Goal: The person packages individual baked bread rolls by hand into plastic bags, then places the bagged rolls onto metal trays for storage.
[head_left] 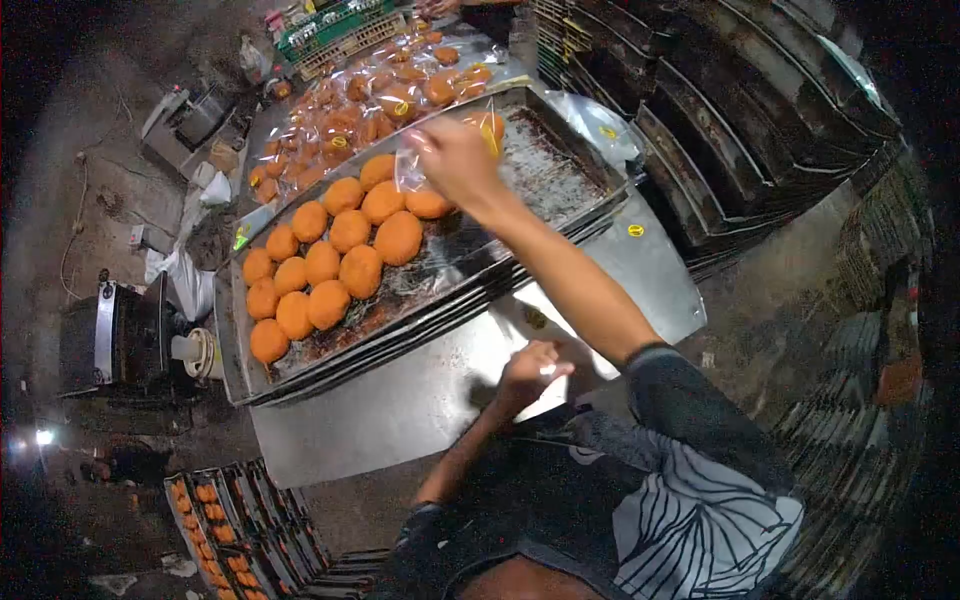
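Observation:
My right hand [455, 160], blurred, reaches over the dark metal tray [560, 195], its fingers curled; whether it holds anything is too smeared to tell. Clear plastic [408, 172] shows just beside and below it. Several round orange-brown buns [350, 231] lie in rows on the tray's left and middle. Another bun in clear wrap with a yellow label [490, 128] is behind my right hand. Close to my body, my left hand [535, 375] is closed above the metal table [350, 440], with a small whitish spot at its fingers; what it holds cannot be made out.
Many bagged buns [350, 115] are heaped beyond the tray, near a green crate [335, 30]. A co-worker's hand [437, 8] shows at the top. Stacked dark trays [720, 120] stand at the right. A rack with buns [215, 530] is at lower left.

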Demonstrator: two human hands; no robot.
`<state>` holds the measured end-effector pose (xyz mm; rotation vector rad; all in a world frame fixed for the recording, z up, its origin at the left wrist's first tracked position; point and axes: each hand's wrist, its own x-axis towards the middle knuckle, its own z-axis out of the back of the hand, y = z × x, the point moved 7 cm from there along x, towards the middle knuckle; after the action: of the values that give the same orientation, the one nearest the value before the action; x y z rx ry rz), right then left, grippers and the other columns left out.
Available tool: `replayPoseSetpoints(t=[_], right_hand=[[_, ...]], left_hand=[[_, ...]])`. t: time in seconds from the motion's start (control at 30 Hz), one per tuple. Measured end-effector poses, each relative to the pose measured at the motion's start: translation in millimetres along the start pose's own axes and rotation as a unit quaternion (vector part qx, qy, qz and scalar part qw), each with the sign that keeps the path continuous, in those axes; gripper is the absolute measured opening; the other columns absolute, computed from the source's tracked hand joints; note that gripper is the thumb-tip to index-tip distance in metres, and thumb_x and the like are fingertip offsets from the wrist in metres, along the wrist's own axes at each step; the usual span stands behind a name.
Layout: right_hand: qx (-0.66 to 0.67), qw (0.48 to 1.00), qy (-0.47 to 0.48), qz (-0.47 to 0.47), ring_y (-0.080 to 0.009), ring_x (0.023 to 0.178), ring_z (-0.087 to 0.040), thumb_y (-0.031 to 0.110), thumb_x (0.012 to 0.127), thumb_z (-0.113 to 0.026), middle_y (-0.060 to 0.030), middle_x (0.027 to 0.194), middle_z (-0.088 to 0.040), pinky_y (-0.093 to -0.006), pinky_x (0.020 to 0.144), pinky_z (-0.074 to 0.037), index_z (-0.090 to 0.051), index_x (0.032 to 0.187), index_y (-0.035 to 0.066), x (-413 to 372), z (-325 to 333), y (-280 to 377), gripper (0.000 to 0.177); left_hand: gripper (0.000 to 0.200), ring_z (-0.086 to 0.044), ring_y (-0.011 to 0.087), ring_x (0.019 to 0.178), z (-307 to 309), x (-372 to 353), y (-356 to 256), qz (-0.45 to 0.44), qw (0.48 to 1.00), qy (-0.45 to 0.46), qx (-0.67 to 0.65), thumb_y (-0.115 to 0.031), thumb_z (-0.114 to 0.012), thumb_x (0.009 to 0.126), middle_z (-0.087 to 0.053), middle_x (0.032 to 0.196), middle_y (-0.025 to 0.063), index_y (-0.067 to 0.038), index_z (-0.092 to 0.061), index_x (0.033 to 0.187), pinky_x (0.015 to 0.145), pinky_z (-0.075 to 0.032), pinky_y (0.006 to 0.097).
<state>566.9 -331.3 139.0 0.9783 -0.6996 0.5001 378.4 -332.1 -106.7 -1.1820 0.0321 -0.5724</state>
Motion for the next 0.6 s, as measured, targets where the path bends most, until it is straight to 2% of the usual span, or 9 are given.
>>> replayPoseSetpoints(t=[0.13,0.17,0.2,0.23,0.27,0.3,0.33,0.5,0.6], right_hand=[[0.019,0.989,0.071,0.125,-0.0342,0.104,-0.045,0.018,0.077,-0.054,-0.0241,0.109,-0.047,-0.0396,0.085,-0.038,-0.050,0.105,0.002,-48.8,-18.5,-6.4,0.032],[0.112,0.977,0.178,0.041,-0.0330,0.110,-0.040,0.018,0.078,-0.053,-0.0230,0.115,-0.043,-0.0396,0.088,-0.037,-0.045,0.112,0.004,-94.4,-5.9,-15.4,0.038],[0.129,0.958,0.254,-0.034,-0.0300,0.104,-0.047,0.019,0.080,-0.049,-0.0213,0.107,-0.051,-0.0383,0.087,-0.038,-0.048,0.112,0.005,-151.1,8.2,-34.0,0.035],[0.130,0.798,0.437,-0.394,-0.0213,0.083,-0.057,0.024,0.079,-0.051,-0.0142,0.085,-0.060,-0.0326,0.079,-0.043,-0.059,0.094,0.002,-220.3,24.8,-56.0,0.028],[0.091,0.802,0.440,-0.394,-0.0169,0.071,-0.058,0.025,0.079,-0.050,-0.0107,0.071,-0.061,-0.0303,0.070,-0.046,-0.061,0.088,0.001,-313.0,22.1,-110.9,0.027],[0.124,0.862,0.457,-0.181,-0.0158,0.067,-0.056,0.024,0.078,-0.053,-0.0090,0.071,-0.060,-0.0296,0.063,-0.045,-0.061,0.090,0.002,-368.1,21.6,-122.8,0.026],[0.089,0.793,0.526,-0.296,-0.0155,0.066,-0.053,0.019,0.075,-0.056,-0.0093,0.071,-0.060,-0.0298,0.061,-0.044,-0.060,0.093,0.002,-361.7,48.0,-99.1,0.024],[0.105,0.871,0.384,-0.289,-0.0176,0.058,-0.054,0.017,0.075,-0.058,-0.0120,0.070,-0.059,-0.0312,0.057,-0.043,-0.058,0.095,0.002,-403.7,39.9,-150.1,0.025],[0.027,0.871,0.370,-0.322,-0.0267,0.054,-0.054,0.024,0.078,-0.057,-0.0157,0.064,-0.057,-0.0347,0.052,-0.042,-0.052,0.081,-0.001,-371.3,85.5,-108.4,0.026]], left_hand=[[0.012,-0.051,0.0298,0.077,-88.0,-36.7,127.5,-0.042,0.965,0.118,0.232,-0.009,-0.054,0.069,-0.055,0.078,0.0109,-0.003,-0.056,0.079,0.071,-0.041,0.0402],[0.010,-0.051,0.0285,0.074,-94.0,-45.8,167.5,-0.116,0.962,0.091,0.229,-0.006,-0.053,0.067,-0.053,0.074,0.0105,-0.003,-0.054,0.076,0.068,-0.043,0.0381],[0.018,-0.049,0.0265,0.066,-68.2,-38.6,121.5,-0.154,0.967,-0.008,0.203,-0.020,-0.056,0.055,-0.048,0.064,0.0088,-0.007,-0.049,0.066,0.056,-0.041,0.0363],[0.008,-0.053,0.0251,0.066,-52.2,-20.0,79.2,-0.090,0.960,0.144,0.223,-0.008,-0.051,0.073,-0.056,0.072,0.0107,-0.002,-0.054,0.077,0.058,-0.045,0.0330],[0.014,-0.055,0.0247,0.066,-34.0,-13.6,88.1,0.003,0.991,0.074,0.115,-0.015,-0.052,0.077,-0.057,0.070,0.0117,-0.002,-0.054,0.079,0.059,-0.045,0.0332],[0.022,-0.058,0.0243,0.066,-25.1,-15.2,101.6,0.091,0.996,0.004,0.001,-0.022,-0.053,0.081,-0.058,0.068,0.0127,-0.001,-0.054,0.080,0.059,-0.045,0.0334],[0.025,-0.059,0.0244,0.068,-26.5,-15.2,102.5,0.075,0.997,0.002,-0.014,-0.025,-0.053,0.081,-0.059,0.072,0.0123,0.000,-0.056,0.083,0.062,-0.046,0.0323],[0.027,-0.060,0.0219,0.069,-70.5,-6.1,98.5,0.148,0.987,0.021,-0.063,-0.026,-0.055,0.080,-0.062,0.076,0.0108,-0.001,-0.060,0.089,0.066,-0.047,0.0297],[0.022,-0.058,0.0115,0.069,-54.7,-4.1,65.7,0.343,0.928,0.004,-0.147,-0.020,-0.060,0.076,-0.063,0.072,0.0063,0.001,-0.062,0.084,0.063,-0.047,0.0273]])
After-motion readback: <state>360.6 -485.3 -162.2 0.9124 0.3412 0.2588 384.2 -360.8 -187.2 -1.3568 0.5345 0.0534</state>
